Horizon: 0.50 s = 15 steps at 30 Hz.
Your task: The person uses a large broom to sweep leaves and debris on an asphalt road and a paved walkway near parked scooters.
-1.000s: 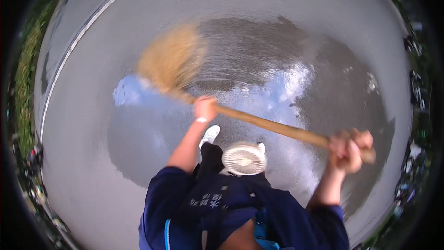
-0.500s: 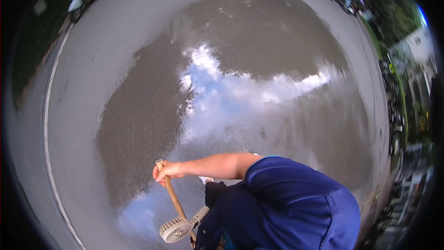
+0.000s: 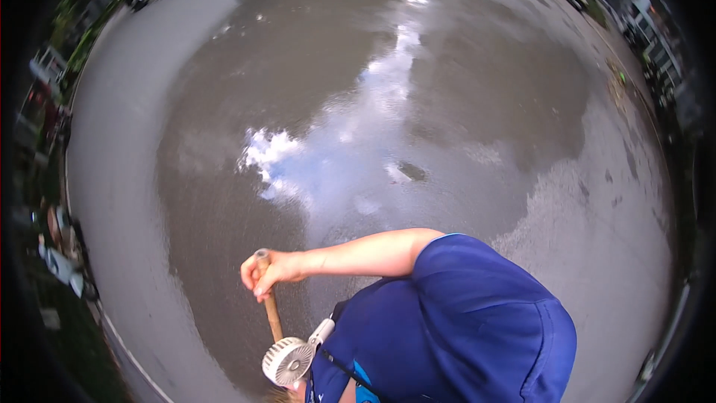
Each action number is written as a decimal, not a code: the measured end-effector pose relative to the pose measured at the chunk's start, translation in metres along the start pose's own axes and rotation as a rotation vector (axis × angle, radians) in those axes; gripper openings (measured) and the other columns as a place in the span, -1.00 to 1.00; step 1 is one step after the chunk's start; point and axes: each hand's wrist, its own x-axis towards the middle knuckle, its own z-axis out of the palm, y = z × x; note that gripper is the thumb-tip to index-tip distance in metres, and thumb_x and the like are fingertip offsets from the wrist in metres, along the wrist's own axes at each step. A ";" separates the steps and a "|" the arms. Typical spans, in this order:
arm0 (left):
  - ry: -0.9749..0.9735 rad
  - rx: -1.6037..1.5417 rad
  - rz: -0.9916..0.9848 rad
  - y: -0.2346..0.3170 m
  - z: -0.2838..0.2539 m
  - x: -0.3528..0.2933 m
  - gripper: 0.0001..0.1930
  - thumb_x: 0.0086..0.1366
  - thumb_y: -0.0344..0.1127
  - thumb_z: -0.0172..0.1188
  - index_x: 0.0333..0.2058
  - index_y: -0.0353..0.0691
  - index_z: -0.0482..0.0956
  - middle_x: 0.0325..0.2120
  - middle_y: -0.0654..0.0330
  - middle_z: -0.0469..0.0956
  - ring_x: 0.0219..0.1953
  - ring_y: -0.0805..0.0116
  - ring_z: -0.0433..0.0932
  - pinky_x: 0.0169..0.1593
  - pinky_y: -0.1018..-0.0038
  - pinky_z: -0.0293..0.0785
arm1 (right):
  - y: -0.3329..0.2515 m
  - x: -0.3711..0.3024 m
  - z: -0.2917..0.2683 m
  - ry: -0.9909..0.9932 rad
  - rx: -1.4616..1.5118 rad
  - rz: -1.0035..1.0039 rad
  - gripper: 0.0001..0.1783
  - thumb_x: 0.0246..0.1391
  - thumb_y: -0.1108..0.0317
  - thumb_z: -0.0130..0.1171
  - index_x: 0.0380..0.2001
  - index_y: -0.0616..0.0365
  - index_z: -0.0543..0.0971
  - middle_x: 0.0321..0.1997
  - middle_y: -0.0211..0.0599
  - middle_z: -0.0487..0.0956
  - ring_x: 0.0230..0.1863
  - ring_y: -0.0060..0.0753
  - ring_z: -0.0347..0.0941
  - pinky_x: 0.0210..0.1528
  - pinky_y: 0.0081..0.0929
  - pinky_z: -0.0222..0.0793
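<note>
My right hand [image 3: 273,274] is closed around the top of a wooden handle [image 3: 274,316], fingers wrapped just under its end. The handle slants down toward the lower edge and passes behind a small white fan [image 3: 289,360] hanging at my chest. A small patch of skin, seemingly my left hand [image 3: 299,387], shows just below the fan; its fingers are mostly hidden. Beside it a straw-like tuft [image 3: 281,395] peeks out, its kind unclear. My bare right forearm comes out of a dark blue sleeve [image 3: 492,306].
A broad shallow puddle [image 3: 246,89] covers much of the grey road [image 3: 127,134] and mirrors sky and clouds. A light blue scooter [image 3: 61,269] stands at the left roadside. Blurred parked vehicles, greenery and buildings line both road edges.
My view has turned, so the puddle and roadsides lie differently; the scooter has shifted from the upper left to the lower left. My right hand still grips the handle, which now looks shorter and steeper.
</note>
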 end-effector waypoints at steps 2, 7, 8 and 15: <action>-0.008 -0.047 0.090 0.059 0.028 0.007 -0.92 -0.01 -0.37 0.11 -0.52 -0.22 0.52 -0.56 0.01 0.53 -0.46 0.06 0.51 -0.35 0.23 0.41 | -0.058 -0.075 -0.053 0.112 -0.078 -0.087 -0.82 -0.13 0.46 0.28 -0.45 0.20 0.48 -0.49 -0.32 0.55 -0.39 -0.49 0.54 -0.34 -0.55 0.44; 0.052 0.183 0.677 0.305 0.158 0.013 -0.93 0.09 -0.40 0.05 -0.49 -0.19 0.51 -0.48 0.01 0.51 -0.38 -0.05 0.46 -0.23 0.17 0.38 | -0.166 -0.254 -0.179 0.405 -0.275 -0.294 -0.84 -0.10 0.44 0.30 -0.44 0.19 0.51 -0.42 -0.38 0.55 -0.34 -0.59 0.49 -0.25 -0.61 0.40; -0.060 0.141 0.685 0.356 0.124 0.018 -0.92 0.09 -0.40 0.05 -0.48 -0.20 0.52 -0.45 0.01 0.51 -0.34 -0.03 0.47 -0.21 0.19 0.38 | -0.165 -0.260 -0.171 0.466 -0.307 -0.372 -0.83 -0.08 0.42 0.30 -0.41 0.20 0.52 -0.42 -0.40 0.55 -0.31 -0.61 0.47 -0.22 -0.61 0.40; -0.422 0.313 1.334 0.655 0.361 -0.089 -0.90 -0.08 -0.37 0.22 -0.50 -0.08 0.56 -0.43 0.17 0.51 -0.25 0.08 0.47 -0.14 0.22 0.40 | -0.242 -0.472 -0.168 1.250 -0.652 -0.645 -0.88 -0.04 0.44 0.27 -0.40 0.20 0.55 -0.38 -0.44 0.55 -0.31 -0.63 0.45 -0.25 -0.63 0.37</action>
